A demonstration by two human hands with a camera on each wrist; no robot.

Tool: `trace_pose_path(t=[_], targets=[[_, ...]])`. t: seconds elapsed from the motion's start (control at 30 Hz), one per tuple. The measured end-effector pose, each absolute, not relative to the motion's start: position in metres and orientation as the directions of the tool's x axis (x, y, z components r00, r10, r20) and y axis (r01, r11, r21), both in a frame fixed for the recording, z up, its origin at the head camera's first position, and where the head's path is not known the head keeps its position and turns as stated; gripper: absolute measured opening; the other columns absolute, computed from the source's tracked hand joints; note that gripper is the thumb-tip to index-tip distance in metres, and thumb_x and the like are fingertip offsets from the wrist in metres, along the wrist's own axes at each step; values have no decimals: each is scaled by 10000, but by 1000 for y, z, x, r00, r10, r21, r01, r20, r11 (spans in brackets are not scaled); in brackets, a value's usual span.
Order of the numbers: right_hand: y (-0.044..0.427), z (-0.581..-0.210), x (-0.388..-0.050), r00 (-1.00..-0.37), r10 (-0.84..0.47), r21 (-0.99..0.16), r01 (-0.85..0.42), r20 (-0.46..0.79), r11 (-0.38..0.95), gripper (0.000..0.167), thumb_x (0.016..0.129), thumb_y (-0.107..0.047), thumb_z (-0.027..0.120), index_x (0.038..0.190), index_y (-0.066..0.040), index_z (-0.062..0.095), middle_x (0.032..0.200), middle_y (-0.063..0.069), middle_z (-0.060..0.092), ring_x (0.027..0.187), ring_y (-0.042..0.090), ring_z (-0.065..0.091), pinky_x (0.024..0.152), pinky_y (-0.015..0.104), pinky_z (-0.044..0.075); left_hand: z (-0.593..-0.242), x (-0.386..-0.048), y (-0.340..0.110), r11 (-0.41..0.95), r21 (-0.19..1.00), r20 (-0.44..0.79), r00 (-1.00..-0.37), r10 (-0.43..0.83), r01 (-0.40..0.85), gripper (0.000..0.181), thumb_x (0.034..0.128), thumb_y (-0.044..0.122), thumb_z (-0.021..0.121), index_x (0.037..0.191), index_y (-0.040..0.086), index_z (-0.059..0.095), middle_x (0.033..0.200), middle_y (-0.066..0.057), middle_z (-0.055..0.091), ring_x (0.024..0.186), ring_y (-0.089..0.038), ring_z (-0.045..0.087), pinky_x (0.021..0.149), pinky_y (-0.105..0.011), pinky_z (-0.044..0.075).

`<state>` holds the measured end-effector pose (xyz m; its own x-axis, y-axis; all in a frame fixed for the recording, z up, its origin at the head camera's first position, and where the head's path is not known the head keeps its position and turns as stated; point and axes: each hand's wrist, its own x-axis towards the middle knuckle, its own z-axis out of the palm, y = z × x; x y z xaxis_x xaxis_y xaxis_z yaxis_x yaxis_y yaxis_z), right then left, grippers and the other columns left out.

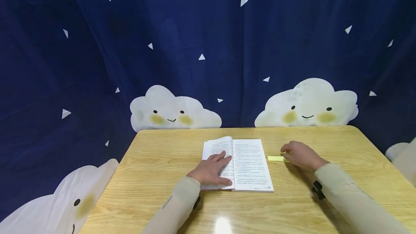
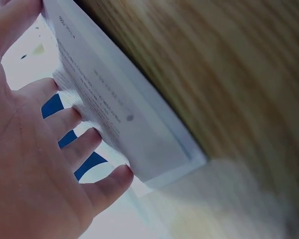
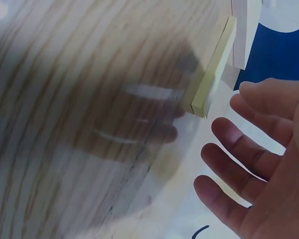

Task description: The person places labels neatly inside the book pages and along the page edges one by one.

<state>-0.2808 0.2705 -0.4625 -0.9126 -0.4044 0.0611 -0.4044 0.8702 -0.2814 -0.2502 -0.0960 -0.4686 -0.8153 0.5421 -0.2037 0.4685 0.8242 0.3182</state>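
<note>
An open book lies on the wooden table, its printed pages facing up. My left hand rests spread on the left page, fingers straight and thumb near the lower spine; the left wrist view shows those fingertips touching the page. To the right of the book is a thin pad of yellow sticky notes. Over its right end hovers my right hand, fingers loosely bent. In the right wrist view the pad lies apart from the fingertips, and nothing is between thumb and fingers.
The wooden table extends around the book on every side. Behind it hangs a dark blue curtain with white triangles and smiling clouds. A bright light reflection shows near the table's front edge.
</note>
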Motion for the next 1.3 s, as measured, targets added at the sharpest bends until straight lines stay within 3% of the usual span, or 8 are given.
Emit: trace_pose_path(t=[0.6, 0.87, 1.3], targets=[[261, -472, -287, -923, -383, -268, -379, 40, 886, 124, 871, -106, 649, 926, -86, 759, 906, 46, 744, 837, 233, 676, 760, 464, 557, -469, -251, -94, 828, 301, -194, -819, 540, 474, 913, 825, 639, 677, 1577, 328, 264, 1684, 22, 176, 1533, -274, 256, 1179, -504, 343], [257, -472, -288, -934, -354, -233, -354, 41, 906, 64, 866, -141, 688, 860, -120, 748, 843, 9, 729, 752, 159, 627, 714, 427, 542, -469, -250, -96, 824, 333, -194, -822, 535, 458, 908, 828, 642, 672, 1577, 333, 262, 1685, 27, 166, 1537, -270, 246, 1177, -543, 327], [257, -478, -287, -943, -327, -231, -332, 58, 915, 59, 845, -149, 723, 834, -96, 745, 814, 3, 720, 725, 152, 618, 684, 414, 538, -470, -251, -95, 826, 336, -205, -821, 533, 453, 917, 823, 636, 683, 1578, 329, 263, 1686, 29, 162, 1539, -272, 237, 1180, -550, 317]])
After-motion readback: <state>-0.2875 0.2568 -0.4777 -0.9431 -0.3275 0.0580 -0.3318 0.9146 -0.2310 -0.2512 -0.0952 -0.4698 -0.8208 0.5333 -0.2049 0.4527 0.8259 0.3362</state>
